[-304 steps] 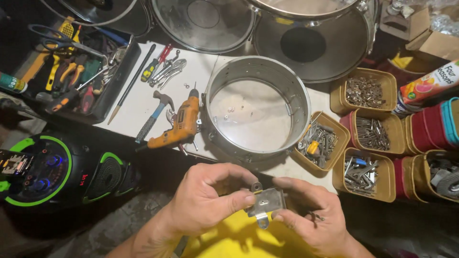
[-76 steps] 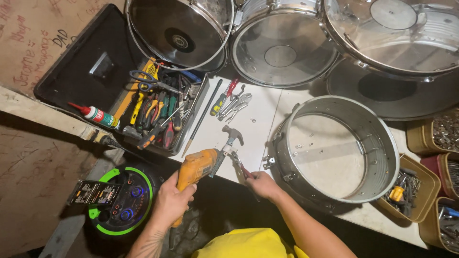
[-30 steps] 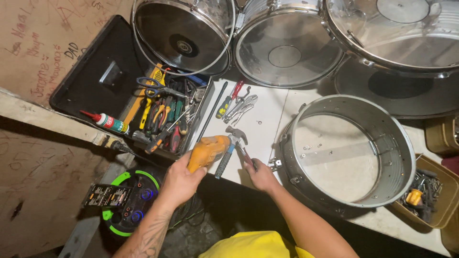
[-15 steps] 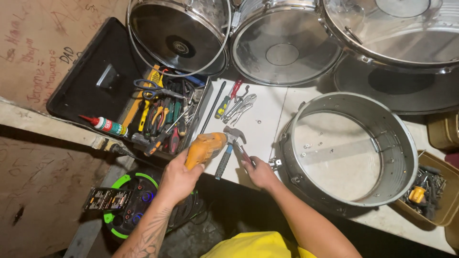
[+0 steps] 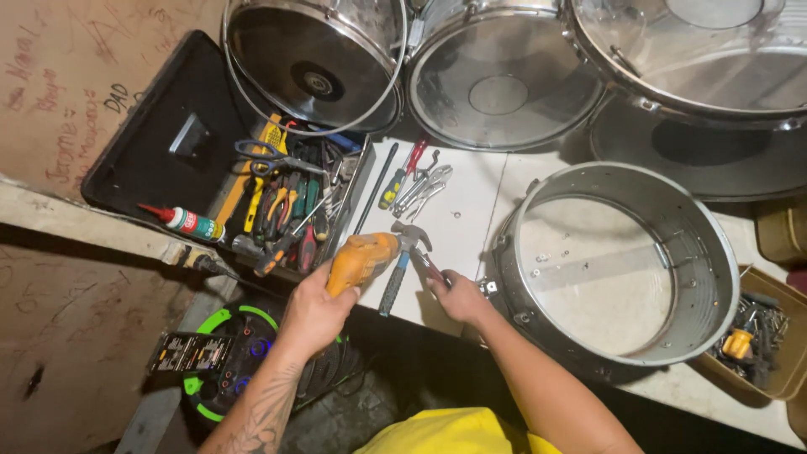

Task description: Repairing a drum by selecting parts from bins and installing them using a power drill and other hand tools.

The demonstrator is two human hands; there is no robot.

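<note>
My left hand (image 5: 315, 311) grips the handle of an orange power drill (image 5: 363, 256) held just above the white tabletop (image 5: 454, 227). My right hand (image 5: 454, 294) pinches the drill's front end, at the chuck, with its fingers closed around it. A claw hammer (image 5: 402, 256) with a blue grip lies on the table right behind the drill. To the right sits a bare metal drum shell (image 5: 614, 261), open side up, close to my right wrist.
An open black toolbox (image 5: 277, 202) with pliers, scissors and screwdrivers sits left. A red-handled screwdriver and wrenches (image 5: 416, 181) lie behind the hammer. Several shiny drums (image 5: 496, 76) line the back. A tray of hardware (image 5: 752, 336) is at right; a black-green speaker (image 5: 227, 361) stands below.
Ten seconds ago both hands held a small metal part near the shell. Since then my left hand picked up the drill and my right hand moved to its front end; they barely shifted lately.
</note>
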